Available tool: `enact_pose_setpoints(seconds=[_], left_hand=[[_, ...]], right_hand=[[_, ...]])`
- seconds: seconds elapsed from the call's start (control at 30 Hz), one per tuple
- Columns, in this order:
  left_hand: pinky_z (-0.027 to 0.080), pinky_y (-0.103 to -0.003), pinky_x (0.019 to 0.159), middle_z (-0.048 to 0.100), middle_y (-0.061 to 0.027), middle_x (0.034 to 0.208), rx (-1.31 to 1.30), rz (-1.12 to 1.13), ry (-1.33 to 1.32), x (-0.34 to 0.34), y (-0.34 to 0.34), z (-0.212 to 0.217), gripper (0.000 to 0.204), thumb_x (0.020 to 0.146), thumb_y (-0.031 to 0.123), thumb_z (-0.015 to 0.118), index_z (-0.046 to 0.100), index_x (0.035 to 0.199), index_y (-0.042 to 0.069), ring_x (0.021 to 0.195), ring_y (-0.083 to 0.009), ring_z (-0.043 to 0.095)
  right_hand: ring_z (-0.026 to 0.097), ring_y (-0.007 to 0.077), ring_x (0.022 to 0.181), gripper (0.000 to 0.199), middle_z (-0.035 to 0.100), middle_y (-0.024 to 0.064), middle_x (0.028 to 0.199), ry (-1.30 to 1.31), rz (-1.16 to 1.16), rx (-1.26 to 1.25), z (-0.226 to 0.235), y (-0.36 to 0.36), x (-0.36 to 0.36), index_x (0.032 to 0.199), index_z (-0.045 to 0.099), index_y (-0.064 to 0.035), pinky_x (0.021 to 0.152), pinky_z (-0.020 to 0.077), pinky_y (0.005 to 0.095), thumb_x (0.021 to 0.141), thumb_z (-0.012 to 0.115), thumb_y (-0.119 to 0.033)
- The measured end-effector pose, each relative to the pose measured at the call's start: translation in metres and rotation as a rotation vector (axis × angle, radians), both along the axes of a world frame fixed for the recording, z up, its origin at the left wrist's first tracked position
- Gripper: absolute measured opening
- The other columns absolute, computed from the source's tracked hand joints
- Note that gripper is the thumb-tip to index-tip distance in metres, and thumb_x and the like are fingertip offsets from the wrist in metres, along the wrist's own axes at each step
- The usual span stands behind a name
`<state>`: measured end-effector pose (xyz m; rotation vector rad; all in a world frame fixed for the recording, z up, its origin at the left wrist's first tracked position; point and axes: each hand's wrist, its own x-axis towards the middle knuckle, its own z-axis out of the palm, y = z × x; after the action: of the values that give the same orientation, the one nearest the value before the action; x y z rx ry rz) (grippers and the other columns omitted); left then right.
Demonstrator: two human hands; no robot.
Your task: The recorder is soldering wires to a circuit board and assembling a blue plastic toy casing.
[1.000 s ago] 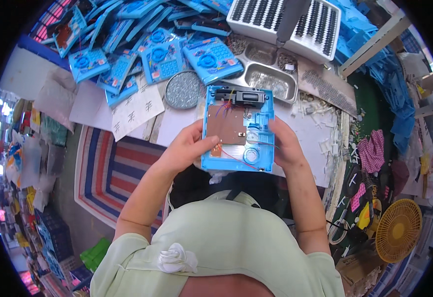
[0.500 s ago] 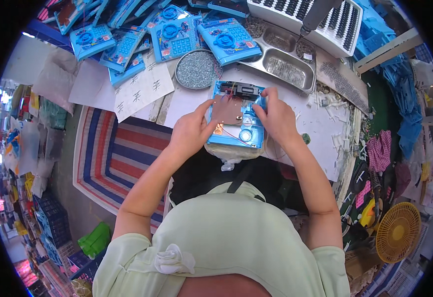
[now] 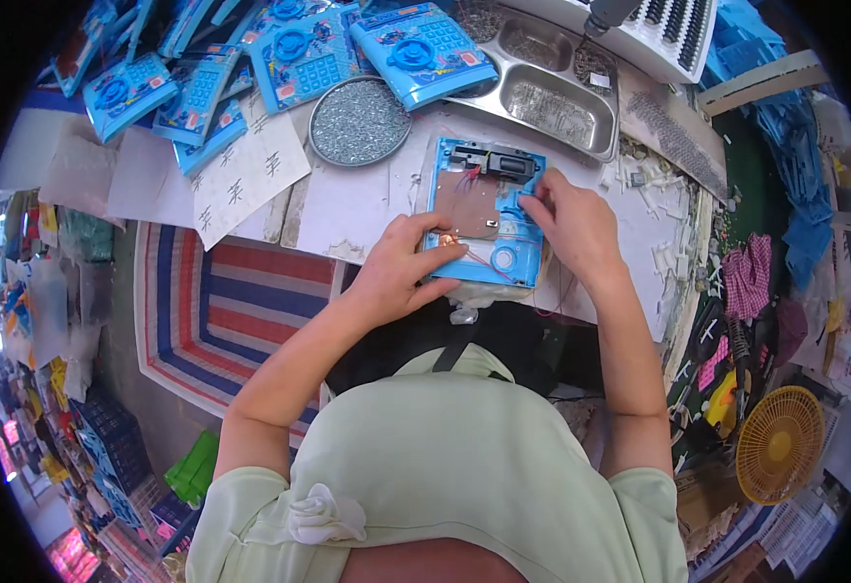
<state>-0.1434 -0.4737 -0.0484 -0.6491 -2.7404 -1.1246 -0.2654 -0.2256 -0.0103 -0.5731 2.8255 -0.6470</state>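
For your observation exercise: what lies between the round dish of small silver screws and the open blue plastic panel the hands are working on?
In the head view, only bare white paper-covered tabletop separates the round screw dish from the open blue plastic panel.

Round dish of small metal bits point(image 3: 358, 120) at bench's far side, just beside a steel compartment tray point(image 3: 542, 83). Finished blue toy panels point(image 3: 289, 44) heaped beyond (several overlapping). Paper sheet with handwritten marks point(image 3: 247, 175) left of dish. Striped red-blue mat point(image 3: 221, 301) on floor, left. Yellow fan point(image 3: 780, 444) low right. White slotted rack point(image 3: 673, 29) far edge.
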Motion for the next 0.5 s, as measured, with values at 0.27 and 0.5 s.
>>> enact_pose_setpoints(seconds=[0.27,0.5], left_hand=[[0.047,-0.042,0.092,0.059,-0.0123,0.124,-0.002,-0.120,0.034,-0.020,-0.007,0.006,0.048,0.076,0.021,0.082,0.070,0.121,0.014,0.101,-0.0323,0.059],[0.044,-0.041,0.081,0.059,-0.0078,0.097,-0.060,-0.168,0.099,-0.044,0.050,0.040,0.031,0.077,0.019,0.077,0.070,0.104,0.007,0.091,-0.0255,0.060]], right_hand=[[0.069,0.0398,0.073,0.086,0.070,0.0193,0.078,-0.205,0.064,0.024,0.026,0.023,0.047,0.152,0.034,-0.0016,0.067,0.0528,0.0489,0.082,0.073,-0.034],[0.067,0.0344,0.066,0.073,0.069,0.0120,0.075,-0.395,0.129,-0.322,0.039,0.031,0.071,0.151,0.036,-0.0093,0.062,0.0514,0.0437,0.084,0.066,-0.010]])
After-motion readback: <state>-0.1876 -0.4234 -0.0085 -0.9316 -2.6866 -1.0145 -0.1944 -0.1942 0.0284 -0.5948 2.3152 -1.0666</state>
